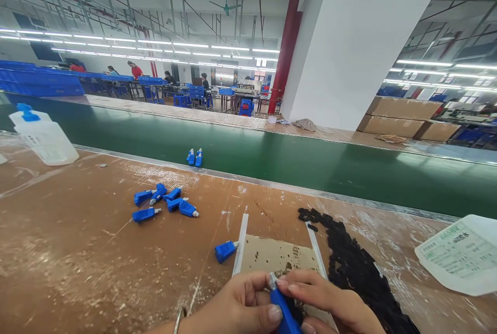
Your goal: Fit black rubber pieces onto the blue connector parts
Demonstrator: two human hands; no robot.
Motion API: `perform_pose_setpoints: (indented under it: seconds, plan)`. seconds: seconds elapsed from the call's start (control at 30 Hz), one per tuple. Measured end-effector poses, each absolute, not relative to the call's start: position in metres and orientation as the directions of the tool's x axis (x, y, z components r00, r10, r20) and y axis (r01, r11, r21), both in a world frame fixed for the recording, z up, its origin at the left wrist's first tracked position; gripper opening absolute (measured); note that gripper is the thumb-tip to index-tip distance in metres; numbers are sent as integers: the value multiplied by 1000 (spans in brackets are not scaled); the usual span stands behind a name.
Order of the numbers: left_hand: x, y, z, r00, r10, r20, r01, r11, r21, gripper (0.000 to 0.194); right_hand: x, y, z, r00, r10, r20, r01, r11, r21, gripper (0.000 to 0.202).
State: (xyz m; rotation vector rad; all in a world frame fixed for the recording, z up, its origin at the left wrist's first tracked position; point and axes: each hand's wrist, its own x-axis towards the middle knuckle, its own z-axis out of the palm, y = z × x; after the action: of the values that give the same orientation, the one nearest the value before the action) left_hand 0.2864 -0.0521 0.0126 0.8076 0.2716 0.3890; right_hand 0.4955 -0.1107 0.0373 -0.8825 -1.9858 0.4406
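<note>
A blue plastic piece with a pale grey tip (282, 309) is held between both hands at the bottom middle. My left hand (240, 300) pinches it from the left, thumb along its side. Fingers of my right hand (326, 298) press near its tip from the right. Something dark shows behind the piece, partly hidden by the fingers. Below the hands lies a beige sheet (272, 253) with dark spots, between two white strips. One similar blue piece (225, 251) rests beside the left strip. Several more blue pieces (144, 214) lie in a loose group farther left.
A pile of small black pieces (353, 261) spreads at the right. A labelled white bottle (462, 253) lies at the far right; another bottle with a blue cap (44, 134) is at the left. A green conveyor belt (248, 150) crosses behind, with blue pieces (199, 158) on its near edge.
</note>
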Motion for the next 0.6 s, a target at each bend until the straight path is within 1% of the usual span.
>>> perform_pose_setpoints:
  seconds: [0.07, 0.13, 0.2, 0.23, 0.27, 0.3, 0.33, 0.4, 0.43, 0.47, 0.5, 0.53, 0.57, 0.6]
  plan:
    - [286, -53, 17, 890, 453, -57, -280, 639, 716, 43, 492, -102, 33, -395, 585, 709, 449, 796, -406, 31]
    - [285, -53, 20, 884, 465, -46, -302, 643, 704, 41, 491, -95, 23, -441, 460, 770, 518, 832, -199, 32]
    - [283, -53, 21, 876, 480, -51, -302, 629, 716, 41, 491, -93, 14, -528, 409, 744, 586, 810, -29, 31]
    - [283, -54, 21, 872, 487, -55, -301, 620, 724, 41, 491, -94, 10, -574, 403, 712, 604, 796, 36, 30]
    - [282, -54, 20, 866, 496, -60, -300, 613, 731, 41, 489, -96, 7, -602, 411, 685, 617, 783, 73, 30]
    - [283, -55, 20, 861, 504, -71, -296, 609, 735, 41, 488, -99, 5, -602, 429, 673, 632, 771, 74, 32]
    - [283, -55, 19, 856, 510, -88, -288, 611, 738, 42, 485, -103, 4, -576, 460, 676, 651, 758, 40, 34]
    - [285, -53, 21, 845, 522, -118, -276, 614, 740, 47, 480, -110, 4, -468, 555, 688, 697, 710, -99, 39]
    - [285, -51, 24, 835, 538, -114, -275, 589, 760, 51, 479, -111, 6, -425, 592, 685, 702, 693, -165, 42]
    - [284, -47, 28, 820, 565, -95, -270, 527, 806, 53, 481, -111, 8, -406, 621, 671, 697, 685, -212, 45]
    - [282, -41, 32, 791, 609, -62, -246, 410, 878, 53, 485, -108, 11, -395, 645, 654, 701, 672, -239, 47]
    - [279, -33, 38, 741, 671, -13, -185, 222, 957, 49, 492, -103, 14, -382, 678, 628, 723, 643, -254, 48]
    - [274, -23, 43, 672, 739, 55, -50, -30, 998, 42, 502, -97, 18, -359, 724, 589, 764, 590, -259, 47]
    - [267, -11, 48, 585, 798, 147, 178, -303, 936, 33, 513, -88, 20, -239, 795, 558, 853, 446, -270, 41]
